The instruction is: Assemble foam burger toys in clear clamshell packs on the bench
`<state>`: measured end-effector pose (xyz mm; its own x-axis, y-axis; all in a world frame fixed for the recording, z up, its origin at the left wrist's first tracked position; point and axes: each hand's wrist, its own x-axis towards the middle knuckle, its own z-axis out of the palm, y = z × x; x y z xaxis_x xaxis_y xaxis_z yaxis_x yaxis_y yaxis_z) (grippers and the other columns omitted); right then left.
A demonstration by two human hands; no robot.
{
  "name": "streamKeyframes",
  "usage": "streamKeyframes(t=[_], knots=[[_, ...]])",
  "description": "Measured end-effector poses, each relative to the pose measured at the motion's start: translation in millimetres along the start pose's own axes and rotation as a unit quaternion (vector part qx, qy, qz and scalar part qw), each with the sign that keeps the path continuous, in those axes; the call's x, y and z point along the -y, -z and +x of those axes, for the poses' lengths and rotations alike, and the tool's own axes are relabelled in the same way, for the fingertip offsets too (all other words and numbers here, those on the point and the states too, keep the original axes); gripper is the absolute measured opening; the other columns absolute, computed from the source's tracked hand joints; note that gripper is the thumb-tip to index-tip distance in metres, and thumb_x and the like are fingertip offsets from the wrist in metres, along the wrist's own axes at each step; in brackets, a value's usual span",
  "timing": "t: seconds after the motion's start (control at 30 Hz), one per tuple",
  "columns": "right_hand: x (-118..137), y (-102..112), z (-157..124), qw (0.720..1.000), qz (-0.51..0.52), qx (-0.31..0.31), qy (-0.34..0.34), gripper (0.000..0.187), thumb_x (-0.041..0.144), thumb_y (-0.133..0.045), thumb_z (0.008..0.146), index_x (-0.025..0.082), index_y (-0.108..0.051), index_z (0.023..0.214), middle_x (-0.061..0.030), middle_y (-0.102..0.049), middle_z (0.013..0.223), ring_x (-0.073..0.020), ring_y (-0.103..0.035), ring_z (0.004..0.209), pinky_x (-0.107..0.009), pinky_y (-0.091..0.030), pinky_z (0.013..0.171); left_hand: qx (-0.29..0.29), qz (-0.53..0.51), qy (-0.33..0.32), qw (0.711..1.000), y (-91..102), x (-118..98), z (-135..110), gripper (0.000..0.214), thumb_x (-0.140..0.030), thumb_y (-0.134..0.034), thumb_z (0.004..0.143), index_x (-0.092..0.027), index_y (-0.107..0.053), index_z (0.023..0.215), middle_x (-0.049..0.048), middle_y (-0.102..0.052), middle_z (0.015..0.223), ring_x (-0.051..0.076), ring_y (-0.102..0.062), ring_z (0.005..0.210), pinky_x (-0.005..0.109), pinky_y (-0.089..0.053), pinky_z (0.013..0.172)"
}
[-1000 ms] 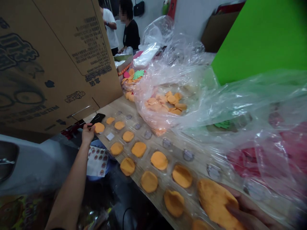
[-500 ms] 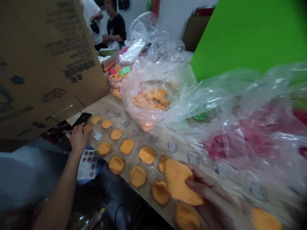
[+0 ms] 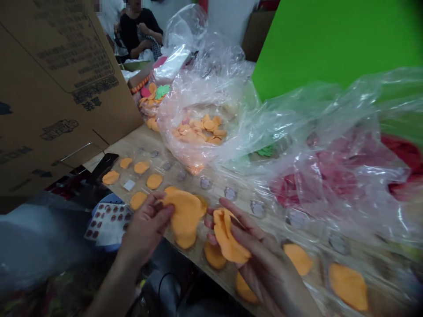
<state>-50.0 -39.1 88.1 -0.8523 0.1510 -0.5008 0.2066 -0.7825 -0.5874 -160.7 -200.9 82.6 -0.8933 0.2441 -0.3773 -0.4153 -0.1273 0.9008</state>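
Note:
My left hand point(image 3: 142, 233) pinches the edge of a thin, soft orange disc point(image 3: 185, 210) between thumb and fingers, over the row of clear plastic compartments. Close beside it, my right hand point(image 3: 264, 259) is closed around folded orange discs point(image 3: 228, 237); how many are in it I cannot tell. Below and around both hands lies a clear plastic tray point(image 3: 172, 166) with rows of shallow compartments. More orange pieces sit in many of these, such as an orange disc point(image 3: 154, 181) to the left and another orange disc point(image 3: 348, 285) to the right. My hands hide some compartments.
Behind the tray, a clear plastic bag point(image 3: 211, 97) holds loose orange discs. Pink-red pieces point(image 3: 340, 169) lie under plastic at right. A cardboard box point(image 3: 66, 79) stands left, a green panel point(image 3: 337, 39) at back right. A black phone-like object point(image 3: 105, 166) lies near the box. One person sits far back.
My left hand has left the tray's far-left end, where an orange disc now shows, and come to the middle, now holding an orange disc. My right hand's orange piece now appears folded.

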Motion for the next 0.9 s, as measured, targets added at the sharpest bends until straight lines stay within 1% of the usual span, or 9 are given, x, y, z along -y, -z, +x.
streamKeyframes(t=[0.07,0.13,0.17,0.23,0.33,0.47,0.6,0.77,0.9], knots=[[2.5,1.3,-5.6,0.999,-0.016,-0.033,0.014,0.058,0.031,-0.078,0.065,0.033,-0.059,0.119,-0.0028,-0.064,0.118,-0.0191,-0.065,0.098,-0.026,-0.051,0.084,-0.126,0.052,-0.147,0.98,31.3,-9.0,22.4,0.042,-0.037,-0.076,0.061,-0.023,-0.055,0.095,-0.0019,-0.066,0.083,0.013,-0.064,0.078,0.024,-0.052,0.074],[2.8,4.9,-10.4,0.996,-0.041,-0.073,0.029,0.066,0.03,-0.081,0.06,0.035,-0.056,0.121,-0.0022,-0.064,0.118,-0.0201,-0.063,0.103,-0.027,-0.049,0.089,-0.275,0.156,-0.32,0.893,71.6,-21.5,46.8,0.035,-0.037,-0.066,0.072,-0.024,-0.054,0.102,0.0003,-0.064,0.094,0.013,-0.061,0.091,0.026,-0.048,0.085],[2.4,7.6,-12.1,0.994,-0.052,-0.09,0.028,0.068,0.031,-0.082,0.059,0.036,-0.055,0.122,-0.0022,-0.064,0.118,-0.0206,-0.062,0.105,-0.028,-0.048,0.091,-0.329,0.228,-0.356,0.844,92.4,-28.0,58.4,0.034,-0.039,-0.062,0.075,-0.023,-0.053,0.105,0.0019,-0.063,0.099,0.014,-0.06,0.094,0.028,-0.048,0.087],[1.6,14.5,-13.3,0.992,-0.065,-0.111,0.001,0.072,0.034,-0.081,0.059,0.035,-0.052,0.125,-0.0029,-0.066,0.115,-0.0213,-0.063,0.104,-0.029,-0.047,0.094,-0.337,0.286,-0.349,0.826,129.3,-37.6,79.4,0.034,-0.037,-0.055,0.079,-0.02,-0.052,0.109,0.0056,-0.062,0.101,0.017,-0.06,0.093,0.032,-0.048,0.087],[1.3,24.0,-11.6,0.988,-0.066,-0.124,-0.061,0.083,0.038,-0.082,0.057,0.031,-0.045,0.132,-0.006,-0.07,0.106,-0.0236,-0.067,0.096,-0.031,-0.05,0.09,-0.266,0.375,-0.267,0.847,162.2,-35.9,104.6,0.036,-0.033,-0.048,0.079,-0.015,-0.052,0.11,0.0064,-0.066,0.088,0.017,-0.063,0.078,0.03,-0.052,0.074],[1.8,25.0,-11.7,0.986,-0.066,-0.141,-0.052,0.078,0.038,-0.082,0.056,0.028,-0.051,0.127,-0.0081,-0.071,0.102,-0.0253,-0.069,0.087,-0.032,-0.055,0.081,-0.213,0.48,-0.201,0.827,170.2,-10.1,124.6,0.032,-0.028,-0.051,0.076,-0.012,-0.055,0.104,0.0057,-0.067,0.079,0.018,-0.064,0.073,0.03,-0.051,0.069],[1.5,19.3,-13.1,0.985,-0.057,-0.158,-0.038,0.071,0.036,-0.082,0.056,0.028,-0.056,0.121,-0.0066,-0.071,0.102,-0.0227,-0.07,0.082,-0.029,-0.054,0.08,-0.218,0.578,-0.197,0.762,166.6,10.2,130.1,0.026,-0.021,-0.048,0.078,-0.014,-0.058,0.102,0.0127,-0.066,0.102,0.026,-0.059,0.099,0.044,-0.038,0.093],[0.7,19.5,-12.2,0.984,-0.06,-0.165,-0.022,0.071,0.035,-0.082,0.055,0.027,-0.056,0.12,-0.008,-0.071,0.102,-0.0256,-0.07,0.083,-0.035,-0.053,0.084,-0.201,0.66,-0.199,0.695,162.2,14.6,132.5,0.028,-0.019,-0.043,0.083,-0.015,-0.059,0.105,0.0127,-0.063,0.111,0.026,-0.052,0.11,0.042,-0.031,0.098],[2.1,25.1,-12.4,0.985,-0.081,-0.15,-0.032,0.066,0.036,-0.078,0.06,0.029,-0.056,0.121,-0.0071,-0.072,0.1,-0.0256,-0.069,0.087,-0.034,-0.053,0.083,-0.233,0.7,-0.192,0.647,159.6,17.3,130.5,0.032,-0.026,-0.035,0.089,-0.015,-0.062,0.103,0.0165,-0.058,0.114,0.031,-0.048,0.112,0.047,-0.028,0.096]])
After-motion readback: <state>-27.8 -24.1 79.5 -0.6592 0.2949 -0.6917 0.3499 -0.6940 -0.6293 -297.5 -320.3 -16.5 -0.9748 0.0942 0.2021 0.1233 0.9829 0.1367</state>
